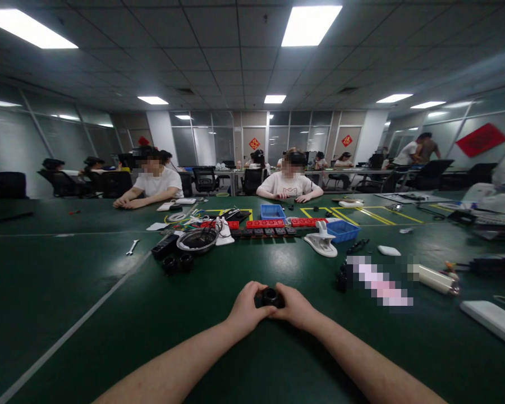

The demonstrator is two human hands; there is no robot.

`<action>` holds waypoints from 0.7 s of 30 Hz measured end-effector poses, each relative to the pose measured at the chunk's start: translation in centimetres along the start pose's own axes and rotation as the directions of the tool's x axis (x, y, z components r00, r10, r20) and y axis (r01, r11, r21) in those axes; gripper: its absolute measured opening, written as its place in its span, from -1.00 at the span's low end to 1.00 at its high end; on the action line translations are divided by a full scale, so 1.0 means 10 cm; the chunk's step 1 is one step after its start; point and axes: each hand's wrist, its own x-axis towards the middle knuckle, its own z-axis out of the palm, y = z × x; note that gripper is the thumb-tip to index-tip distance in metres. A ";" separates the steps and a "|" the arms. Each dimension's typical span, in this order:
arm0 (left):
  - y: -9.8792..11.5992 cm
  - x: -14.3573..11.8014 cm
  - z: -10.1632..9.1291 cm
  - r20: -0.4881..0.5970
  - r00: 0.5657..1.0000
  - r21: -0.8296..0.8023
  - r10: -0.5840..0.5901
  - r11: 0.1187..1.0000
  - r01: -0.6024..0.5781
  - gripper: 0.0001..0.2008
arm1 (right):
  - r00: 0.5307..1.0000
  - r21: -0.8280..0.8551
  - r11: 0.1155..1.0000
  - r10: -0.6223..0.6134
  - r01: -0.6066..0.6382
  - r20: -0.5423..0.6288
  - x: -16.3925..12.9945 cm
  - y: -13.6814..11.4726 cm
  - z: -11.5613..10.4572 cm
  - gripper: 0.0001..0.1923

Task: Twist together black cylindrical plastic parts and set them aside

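Between my hands, on the green table (172, 336), is a small black round part (270, 296) with a ring-shaped opening facing up. My left hand (249, 306) grips it from the left, with the thumb across its near side. From the right, my right hand (293, 306) closes on the same part, its thumb meeting the other near the front. The far fingers of both hands are mostly hidden behind it. Similar black round parts (177, 264) stand farther off to the left, beside a round dish with a shiny rim (197, 240).
A wrench (132, 247) lies at the left. Red and black strips (265, 224), blue trays (343, 230) and a white clamp-like stand (322, 241) line the middle. On the right are a cream cylinder (435, 279) and a white slab (492, 322). Two people sit across the table.
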 end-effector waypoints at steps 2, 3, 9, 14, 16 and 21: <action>-0.01 0.00 0.02 -0.037 0.999 0.021 -0.014 1.000 0.014 -0.69 | 0.997 -0.121 0.992 0.040 -0.047 -0.065 -0.01 -0.07 0.04 -0.66; -0.02 0.01 0.02 -0.043 0.999 0.023 -0.011 1.000 0.012 -0.69 | 0.995 -0.175 0.983 0.043 -0.058 -0.090 -0.02 -0.10 0.05 -0.68; -0.05 0.03 -0.06 0.099 0.994 -0.040 0.052 0.998 -0.048 -0.66 | 0.993 -0.102 0.988 -0.116 0.113 -0.022 -0.05 -0.05 -0.06 -0.45; -0.04 0.02 -0.11 0.189 0.980 -0.074 0.065 0.996 -0.052 -0.51 | 0.955 0.135 0.962 -0.256 0.237 0.149 -0.03 0.10 -0.17 -0.36; -0.03 0.01 -0.12 0.196 0.978 -0.065 0.075 0.996 -0.063 -0.51 | 0.947 0.175 0.956 -0.267 0.237 0.178 -0.01 0.13 -0.18 -0.45; -0.01 0.01 -0.13 0.217 0.971 -0.046 0.100 0.995 -0.092 -0.61 | 0.944 0.231 0.945 -0.277 0.233 0.181 0.01 0.16 -0.16 -0.66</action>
